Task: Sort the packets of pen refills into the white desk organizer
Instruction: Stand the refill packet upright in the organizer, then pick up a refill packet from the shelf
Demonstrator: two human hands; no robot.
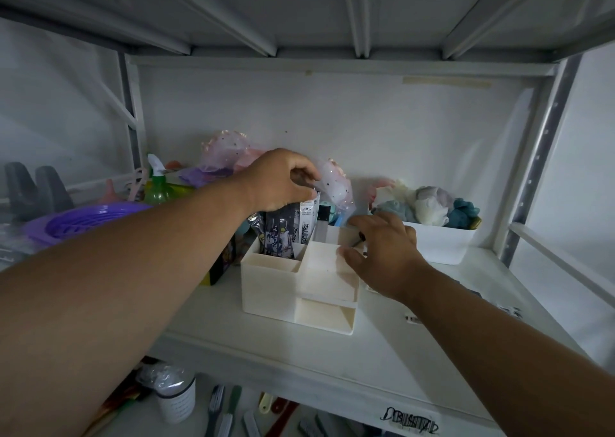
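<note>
White desk organizer (pixel 273 290) on a white shelf (pixel 432 353), near the middle. Packets of pen refills (pixel 283 233) standing up in the back left slot, tops poking out above the rim. One white packet (pixel 307 218) at the right end of the bunch, next to darker ones.

Left hand (pixel 279 180) right above the packets, coming in from the left. Fingers curled down over the packet tops, thumb and fingertips pinching the top of the white packet. Packets straight under the palm, touching it.

Right hand (pixel 382 253) low on the right side of the organizer. Fingers spread and mostly straight, resting on the right edge and the flat top part. A thin dark thing near the thumb, too small to tell what. Not holding any packet. Refill packets up and to the left of this hand, near but apart.

A few more flat packets (pixel 499 306) lying on the shelf to the right, partly hidden under the right arm.

Behind: a white tub (pixel 442 243) of soft fluffy things, a see-through sparkly bag (pixel 336 187) just behind the left fingers, a green spray bottle (pixel 158 187), a purple basket (pixel 83 220) far left.
</note>
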